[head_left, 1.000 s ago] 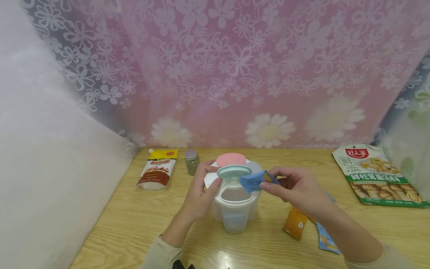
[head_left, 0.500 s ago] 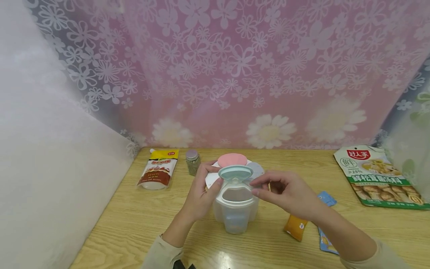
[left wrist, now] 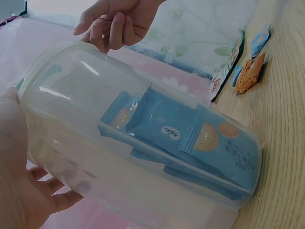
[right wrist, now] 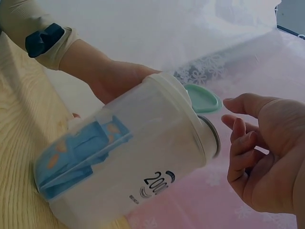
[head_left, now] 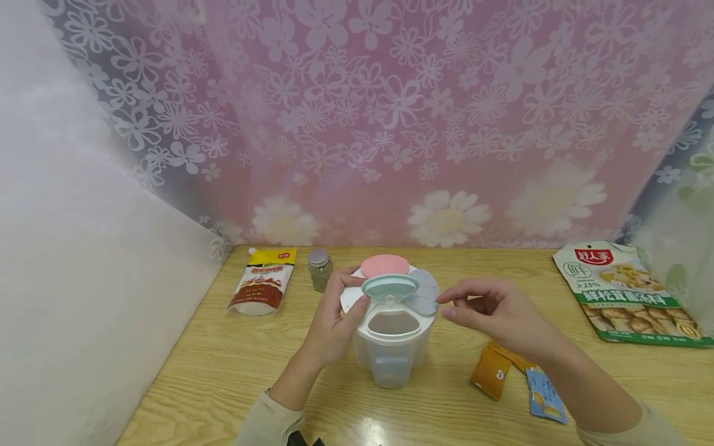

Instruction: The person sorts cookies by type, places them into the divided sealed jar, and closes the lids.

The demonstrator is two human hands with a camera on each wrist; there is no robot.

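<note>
Holding blue packets, the clear container stands on the table, green flap raised. The left hand grips its left side; just beside its right, the right hand curls loosely, grasping nothing. Orange packets lie right of it, a jar left.

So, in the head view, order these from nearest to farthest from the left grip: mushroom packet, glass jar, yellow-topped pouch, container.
1. Container, held by the left grip.
2. Glass jar, just beyond the left grip, slightly left.
3. Yellow-topped pouch, left of the glass jar.
4. Mushroom packet, far off to the right.
</note>
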